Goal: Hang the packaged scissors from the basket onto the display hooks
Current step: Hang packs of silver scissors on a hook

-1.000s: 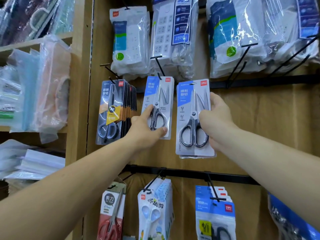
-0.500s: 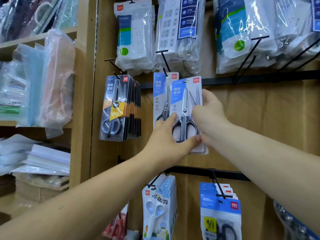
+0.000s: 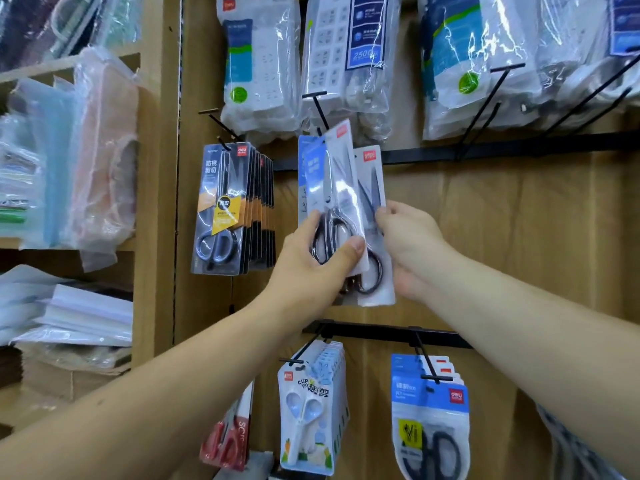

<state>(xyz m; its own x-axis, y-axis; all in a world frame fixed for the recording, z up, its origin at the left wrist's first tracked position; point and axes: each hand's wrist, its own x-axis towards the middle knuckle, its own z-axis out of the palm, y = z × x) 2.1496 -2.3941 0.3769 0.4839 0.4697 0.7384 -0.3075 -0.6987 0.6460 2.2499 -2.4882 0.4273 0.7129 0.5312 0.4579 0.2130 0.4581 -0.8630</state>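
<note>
Our left hand grips the front pack of scissors near the handles, thumb clamped across the plastic. The pack tilts, its top just beside the black hook; we cannot tell whether it is threaded on. Our right hand pinches the edge of a second pack lying behind the first. Both are held before the wooden display board, right of a row of black packs.

The left hand now grips a scissors pack, tilted, top by the hook, overlapping the right hand's pack, which came leftward
</note>
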